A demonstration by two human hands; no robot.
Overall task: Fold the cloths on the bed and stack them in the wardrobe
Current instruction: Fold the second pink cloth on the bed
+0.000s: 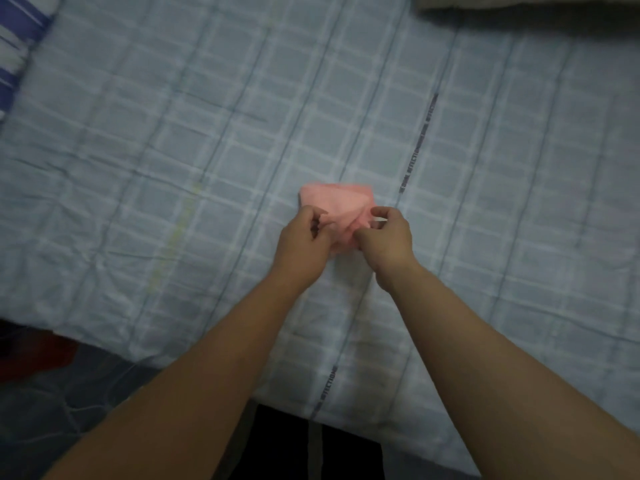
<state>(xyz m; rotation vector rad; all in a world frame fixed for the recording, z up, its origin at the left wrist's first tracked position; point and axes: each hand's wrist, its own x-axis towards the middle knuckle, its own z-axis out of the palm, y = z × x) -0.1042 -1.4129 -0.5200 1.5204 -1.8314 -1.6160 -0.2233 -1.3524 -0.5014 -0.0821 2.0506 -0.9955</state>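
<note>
The left forearm [207, 358] and the right forearm [502, 358] are bare along all their visible length, from the bottom edge of the picture up to the wrists. Both look very wide near the camera and become narrow toward the wrists. The left hand [304, 239] and the right hand [389, 239] are bare too. The picture is soft, so nails and small marks cannot be told. Between the forearms, at the bottom edge, there is black clothing [349, 455] with a thin grey line [317, 448] running down it. Whether it is trousers or a shirt is not clear.
</note>
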